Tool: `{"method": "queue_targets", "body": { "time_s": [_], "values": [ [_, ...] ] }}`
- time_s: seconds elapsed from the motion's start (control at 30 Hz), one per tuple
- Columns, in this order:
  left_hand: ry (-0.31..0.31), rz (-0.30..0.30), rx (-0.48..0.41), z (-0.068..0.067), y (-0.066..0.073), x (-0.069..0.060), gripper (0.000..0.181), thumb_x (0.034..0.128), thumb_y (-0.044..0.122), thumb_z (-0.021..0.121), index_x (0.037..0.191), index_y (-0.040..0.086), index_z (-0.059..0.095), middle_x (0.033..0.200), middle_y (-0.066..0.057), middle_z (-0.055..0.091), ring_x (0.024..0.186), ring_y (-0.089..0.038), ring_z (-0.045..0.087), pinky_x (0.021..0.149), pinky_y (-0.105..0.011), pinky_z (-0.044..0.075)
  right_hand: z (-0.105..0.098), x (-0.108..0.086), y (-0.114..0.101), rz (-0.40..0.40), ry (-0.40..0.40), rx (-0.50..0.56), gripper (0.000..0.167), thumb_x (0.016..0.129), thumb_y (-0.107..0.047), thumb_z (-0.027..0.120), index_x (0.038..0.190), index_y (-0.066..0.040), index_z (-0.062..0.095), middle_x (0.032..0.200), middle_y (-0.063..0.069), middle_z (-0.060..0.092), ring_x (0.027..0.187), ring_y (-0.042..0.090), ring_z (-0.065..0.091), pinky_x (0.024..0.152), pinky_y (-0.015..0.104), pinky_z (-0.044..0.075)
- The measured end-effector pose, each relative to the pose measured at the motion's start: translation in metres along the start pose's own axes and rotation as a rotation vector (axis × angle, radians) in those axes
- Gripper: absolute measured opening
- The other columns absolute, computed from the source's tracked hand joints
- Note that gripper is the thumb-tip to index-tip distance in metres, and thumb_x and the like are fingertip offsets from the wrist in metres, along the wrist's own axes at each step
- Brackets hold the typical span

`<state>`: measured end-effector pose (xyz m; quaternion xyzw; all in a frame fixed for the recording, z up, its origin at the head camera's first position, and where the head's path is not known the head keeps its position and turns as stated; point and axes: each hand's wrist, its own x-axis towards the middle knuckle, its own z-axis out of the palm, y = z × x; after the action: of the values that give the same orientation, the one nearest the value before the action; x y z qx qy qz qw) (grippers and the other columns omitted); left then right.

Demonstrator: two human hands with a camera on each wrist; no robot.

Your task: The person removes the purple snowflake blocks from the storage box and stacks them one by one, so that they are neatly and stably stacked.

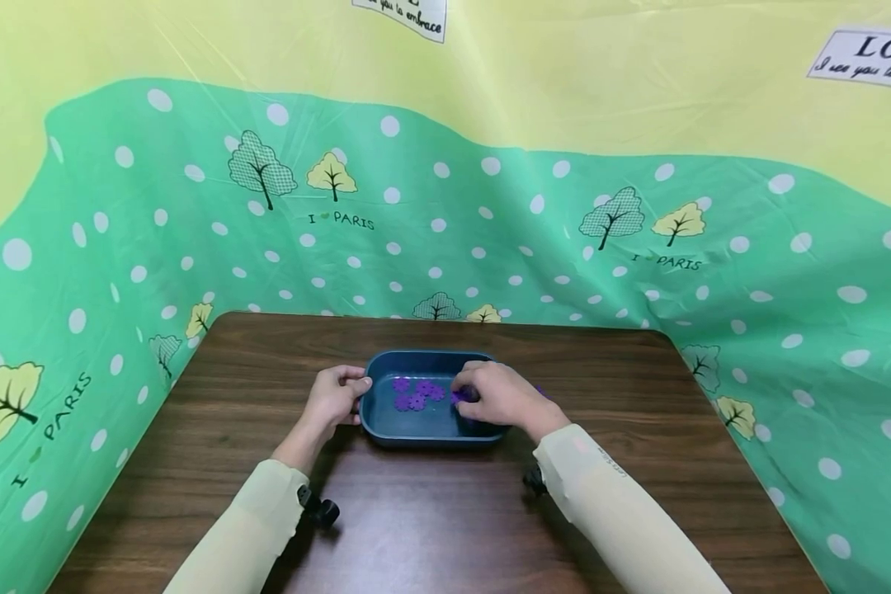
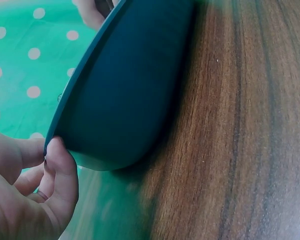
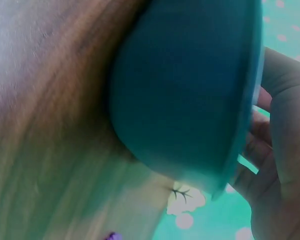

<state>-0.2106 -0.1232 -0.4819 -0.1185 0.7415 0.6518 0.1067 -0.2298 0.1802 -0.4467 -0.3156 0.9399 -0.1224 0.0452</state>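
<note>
Right of my left hand (image 1: 334, 396), which pinches its rim (image 2: 86, 64), presumably for steadiness, I locate the tray (image 1: 416, 423); inside, purple pieces (image 1: 417, 402) lie left of my right hand (image 1: 496, 392), which grips more.

A dark, wood-grained table (image 1: 638, 462) stands here, its far corners rounded, a soft shine on its near part. Behind it and along both sides hangs a cloth (image 1: 512, 190), creased in places, green below and yellow above. Pale dots (image 1: 17, 254) scatter the green, with checked trees (image 1: 256, 165) beside yellow trees (image 1: 332, 172) and "I PARIS" lettering (image 1: 360, 223). Higher up I can see white panels (image 1: 872, 59) printed with black words.
</note>
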Motion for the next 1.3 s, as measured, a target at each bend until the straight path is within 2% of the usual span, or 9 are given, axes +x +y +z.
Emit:
{"method": "queue_targets", "body": {
  "time_s": [0.2,0.37,0.63,0.8,1.0,1.3],
  "values": [
    [0.001,-0.003,0.006,0.0,0.001,0.0,0.033,0.1031,0.015,0.063,0.133,0.001,0.061,0.101,-0.011,0.057,0.073,-0.022,0.056,0.054,-0.031,0.058,-0.013,-0.008,0.007,0.024,0.051,0.064,0.024,0.09,-0.029,0.078,0.112,-0.02,0.077,0.105,-0.008,0.067,0.082,0.012,0.06,0.075,0.028,0.055],
    [-0.001,-0.002,0.001,0.001,0.002,-0.001,0.033,0.1027,0.014,0.063,0.133,0.001,0.06,0.1,-0.011,0.056,0.073,-0.022,0.056,0.053,-0.031,0.057,-0.023,-0.014,0.018,0.027,0.08,0.056,0.023,0.09,-0.029,0.078,0.111,-0.02,0.077,0.103,-0.007,0.067,0.083,0.015,0.062,0.071,0.027,0.054],
    [-0.002,-0.005,0.0,0.0,0.002,0.0,0.033,0.1028,0.014,0.063,0.133,0.0,0.06,0.1,-0.011,0.057,0.072,-0.021,0.056,0.054,-0.03,0.057,-0.033,-0.024,0.039,0.049,0.124,0.067,0.022,0.089,-0.027,0.079,0.109,-0.017,0.078,0.101,-0.007,0.068,0.084,0.014,0.062,0.073,0.027,0.056],
    [-0.002,-0.006,-0.001,0.001,0.002,-0.001,0.033,0.1028,0.014,0.063,0.133,0.0,0.06,0.099,-0.011,0.056,0.072,-0.021,0.056,0.054,-0.03,0.057,-0.034,-0.034,0.056,0.098,0.128,0.102,0.022,0.09,-0.025,0.08,0.109,-0.016,0.077,0.102,-0.004,0.07,0.089,0.018,0.067,0.079,0.032,0.06],
    [-0.006,-0.001,-0.005,0.001,0.002,0.0,0.032,0.1028,0.014,0.063,0.131,0.0,0.061,0.098,-0.01,0.056,0.072,-0.022,0.057,0.053,-0.03,0.056,-0.031,-0.046,0.08,0.132,0.136,0.129,0.019,0.089,-0.021,0.079,0.106,-0.013,0.077,0.102,0.001,0.072,0.089,0.018,0.069,0.079,0.037,0.061],
    [-0.004,0.002,-0.013,0.0,0.001,-0.001,0.031,0.1031,0.015,0.063,0.131,0.001,0.061,0.098,-0.011,0.057,0.073,-0.022,0.057,0.053,-0.03,0.056,-0.021,-0.059,0.101,0.243,0.09,0.123,0.02,0.09,-0.02,0.079,0.107,-0.01,0.076,0.106,0.006,0.072,0.092,0.021,0.066,0.082,0.042,0.06]
  ]
}}
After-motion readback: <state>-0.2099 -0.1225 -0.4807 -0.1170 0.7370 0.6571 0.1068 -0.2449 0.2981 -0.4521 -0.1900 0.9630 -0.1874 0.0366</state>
